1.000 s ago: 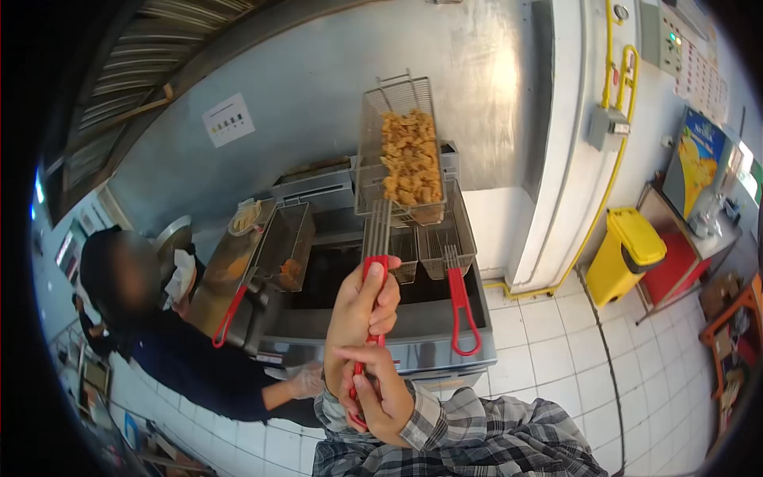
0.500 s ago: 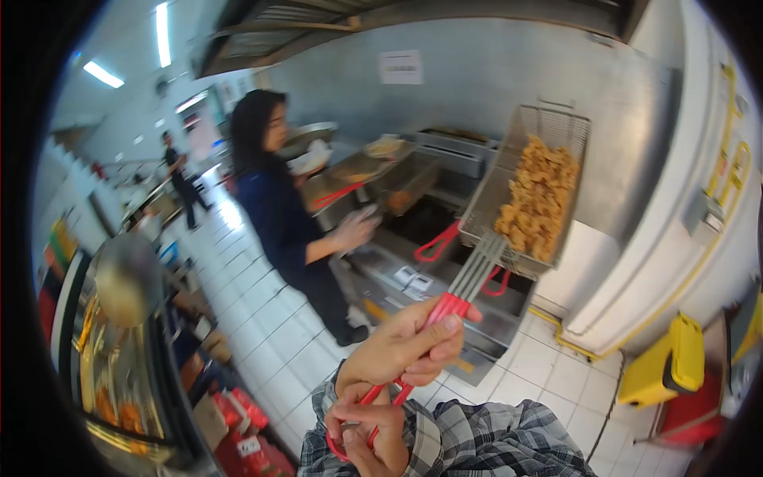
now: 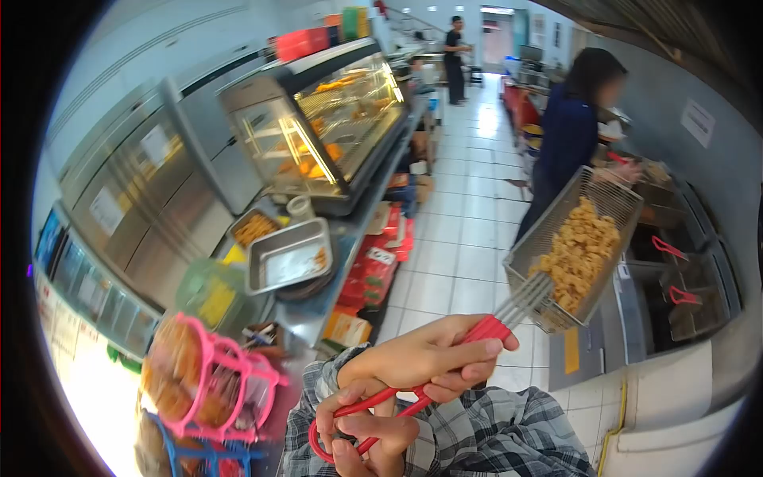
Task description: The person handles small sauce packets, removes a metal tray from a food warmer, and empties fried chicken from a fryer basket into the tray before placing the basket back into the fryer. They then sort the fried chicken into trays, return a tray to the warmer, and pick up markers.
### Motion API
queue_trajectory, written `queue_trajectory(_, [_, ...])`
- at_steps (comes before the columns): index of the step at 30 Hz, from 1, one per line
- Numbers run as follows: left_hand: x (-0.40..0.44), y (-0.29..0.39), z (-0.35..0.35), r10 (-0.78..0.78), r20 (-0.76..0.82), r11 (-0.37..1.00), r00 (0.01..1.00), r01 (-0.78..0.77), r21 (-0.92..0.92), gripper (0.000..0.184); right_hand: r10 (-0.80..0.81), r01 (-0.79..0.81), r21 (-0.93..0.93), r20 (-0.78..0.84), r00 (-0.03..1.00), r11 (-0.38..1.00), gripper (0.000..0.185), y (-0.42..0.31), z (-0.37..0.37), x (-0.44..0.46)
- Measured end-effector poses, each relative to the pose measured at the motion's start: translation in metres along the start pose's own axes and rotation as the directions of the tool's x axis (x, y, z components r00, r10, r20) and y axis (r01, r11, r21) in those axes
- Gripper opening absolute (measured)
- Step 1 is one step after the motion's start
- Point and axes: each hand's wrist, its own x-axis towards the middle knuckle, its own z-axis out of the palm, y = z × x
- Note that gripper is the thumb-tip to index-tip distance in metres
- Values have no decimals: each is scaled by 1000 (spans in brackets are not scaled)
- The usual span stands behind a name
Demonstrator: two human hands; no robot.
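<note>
Firmly, your left hand [image 3: 421, 350] clenches the red handle [image 3: 488, 327] near its metal prongs, while the fingers of your right hand [image 3: 385, 433] curl around its looped end. Beyond, the wire basket [image 3: 528, 242] hangs tilted, clear of the fryer [image 3: 633, 318]. Your golden pieces [image 3: 584, 246] look fried through, so the cooking seems done; the emptying isn't: they lie heaped in the basket, apart from the metal tray [image 3: 286, 254] across the aisle.

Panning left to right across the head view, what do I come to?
Pink basket → red boxes → distant person → wire basket of fried pieces → wall notice.
</note>
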Motion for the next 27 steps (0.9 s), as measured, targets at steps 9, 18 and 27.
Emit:
queue_trajectory(9, [-90, -32, 32, 396, -532, 912, 748, -390, 131, 36, 175, -279, 484, 248, 953, 830, 45, -51, 40, -25])
queue_trajectory(18, [3, 24, -1, 885, -273, 210, 377, -846, -490, 33, 270, -661, 717, 606, 748, 223, 48, -72, -79, 66])
queue_trajectory(27, [107, 32, -75, 880, -444, -24, -167, -951, 309, 15, 665, -982, -90, 746, 43, 164, 57, -56, -264, 215])
